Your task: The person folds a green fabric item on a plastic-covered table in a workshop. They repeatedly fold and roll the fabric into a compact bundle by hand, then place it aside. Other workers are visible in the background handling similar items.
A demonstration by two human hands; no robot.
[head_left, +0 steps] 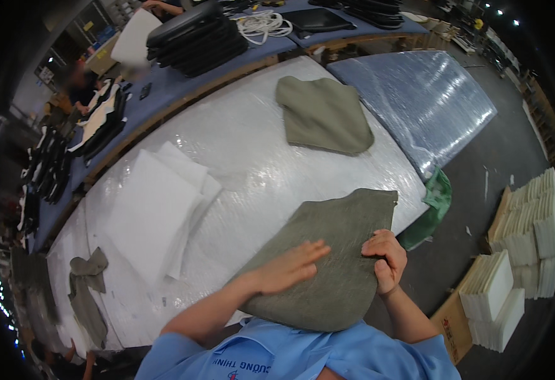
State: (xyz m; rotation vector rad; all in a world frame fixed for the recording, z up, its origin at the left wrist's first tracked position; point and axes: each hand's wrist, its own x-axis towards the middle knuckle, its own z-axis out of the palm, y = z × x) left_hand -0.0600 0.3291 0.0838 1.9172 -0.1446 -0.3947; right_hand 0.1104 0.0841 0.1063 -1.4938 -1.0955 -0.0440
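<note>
A grey-green fabric cushion cover (337, 231) lies tilted against my front, over the near edge of the plastic-wrapped table. My left hand (293, 268) rests flat on its face, fingers stretched out. At the cover's right edge, my right hand (386, 256) has its fingers curled round the rim and grips it. Whether anything fills the cover cannot be seen. Farther off on the table lies a similar grey-green cover (325, 114), apart from both hands. To the left is a loose stack of white foam sheets (157, 209).
Grey-green fabric pieces (87, 297) lie at the table's left end. A green bag (432, 206) hangs at the right edge, near a wrapped blue-grey board (429, 101). White panels (524, 240) stand stacked on the right floor. Black cushions (195, 38) fill a blue bench; other people work leftward.
</note>
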